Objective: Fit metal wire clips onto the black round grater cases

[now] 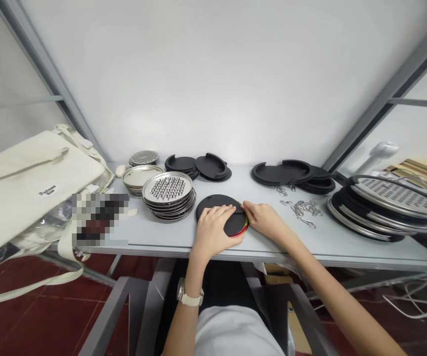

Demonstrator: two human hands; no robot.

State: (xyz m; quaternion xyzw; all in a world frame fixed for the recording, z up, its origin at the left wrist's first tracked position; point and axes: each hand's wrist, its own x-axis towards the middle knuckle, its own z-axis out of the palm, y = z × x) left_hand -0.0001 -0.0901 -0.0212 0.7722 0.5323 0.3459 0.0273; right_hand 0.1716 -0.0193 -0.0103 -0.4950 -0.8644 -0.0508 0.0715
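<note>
A round black disc (215, 201) lies on the table before me, with a red, yellow and green edge (243, 230) showing on its right and near side. Across its top rests my left hand (215, 225), fingers over the black face and thumb by the near rim, holding it. My right hand (263, 217) is closed in a pinch at the disc's right edge; what its fingertips hold is hidden. Just left of the disc stands a stack of round metal grater plates (169, 190). To the right lies a loose pile of small metal clips (307, 208).
Behind are black round holders with raised rims (213, 165) and more such holders (283, 172). Round metal plates (143, 178) stand at left, near a cream bag (39, 173). A tall stack of larger graters (395, 198) sits at right. The table's front edge (154, 249) is close to me.
</note>
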